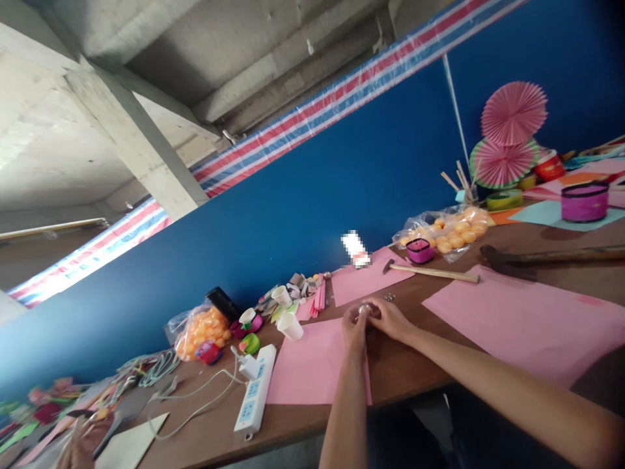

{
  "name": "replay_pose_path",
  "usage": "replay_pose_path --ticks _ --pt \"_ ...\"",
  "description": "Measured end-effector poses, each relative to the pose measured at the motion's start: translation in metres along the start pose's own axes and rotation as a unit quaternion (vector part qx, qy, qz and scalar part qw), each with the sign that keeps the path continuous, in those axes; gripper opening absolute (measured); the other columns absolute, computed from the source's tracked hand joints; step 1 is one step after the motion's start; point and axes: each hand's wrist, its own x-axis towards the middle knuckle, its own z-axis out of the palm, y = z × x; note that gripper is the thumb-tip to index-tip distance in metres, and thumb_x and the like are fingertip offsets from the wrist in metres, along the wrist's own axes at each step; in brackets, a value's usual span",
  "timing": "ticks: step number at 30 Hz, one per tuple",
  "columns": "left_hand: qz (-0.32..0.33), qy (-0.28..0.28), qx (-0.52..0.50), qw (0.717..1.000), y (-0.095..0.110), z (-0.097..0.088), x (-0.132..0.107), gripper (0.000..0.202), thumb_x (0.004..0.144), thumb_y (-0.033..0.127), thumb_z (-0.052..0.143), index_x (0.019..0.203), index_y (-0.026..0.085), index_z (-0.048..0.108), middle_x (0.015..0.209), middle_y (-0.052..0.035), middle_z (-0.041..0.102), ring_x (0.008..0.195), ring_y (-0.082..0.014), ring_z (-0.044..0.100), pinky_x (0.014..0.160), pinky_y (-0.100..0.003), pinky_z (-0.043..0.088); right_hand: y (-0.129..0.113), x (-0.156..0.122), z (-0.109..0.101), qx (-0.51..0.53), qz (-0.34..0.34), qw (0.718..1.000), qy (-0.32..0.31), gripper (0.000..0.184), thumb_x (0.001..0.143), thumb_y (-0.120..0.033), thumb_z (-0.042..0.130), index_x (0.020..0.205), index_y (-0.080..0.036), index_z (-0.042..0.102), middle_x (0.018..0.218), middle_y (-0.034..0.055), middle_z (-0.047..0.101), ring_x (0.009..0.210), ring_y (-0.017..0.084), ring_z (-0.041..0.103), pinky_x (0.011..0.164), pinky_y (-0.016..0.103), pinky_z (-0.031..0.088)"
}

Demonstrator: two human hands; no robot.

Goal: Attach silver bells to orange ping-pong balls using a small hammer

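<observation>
My left hand (353,327) and my right hand (392,318) meet over the brown table, fingers closed together. Between their fingertips is a small shiny, silvery piece (364,310), too small and covered to name. Beneath my left hand lies a pink paper sheet (307,365). A few tiny metal bits (389,297) lie just beyond my right hand. Farther back, a small hammer (432,271) with a pale wooden handle rests partly on another pink sheet (368,280).
A white power strip (256,391) with a plug and cables lies left of a paper cup (290,325). Bags of orange balls (202,332) stand by the blue wall. A larger hammer (551,258) lies at right. Another person's hand (81,443) shows at lower left.
</observation>
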Motion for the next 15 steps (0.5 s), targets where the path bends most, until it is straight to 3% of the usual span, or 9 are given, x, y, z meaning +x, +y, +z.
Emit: replay_pose_path --ticks 15 --pt "-0.005 -0.005 -0.006 1.0 0.0002 -0.0006 -0.0004 0.037 0.067 0.041 0.067 0.091 0.013 0.061 0.089 -0.0107 0.068 0.079 -0.0199 0.064 0.073 -0.031 0.05 0.0024 -0.0003 0.0008 -0.005 -0.006 1.0 -0.002 0.029 0.074 -0.03 0.058 0.1 -0.018 0.059 0.094 0.0081 0.065 0.084 0.022 0.062 0.074 0.034 0.049"
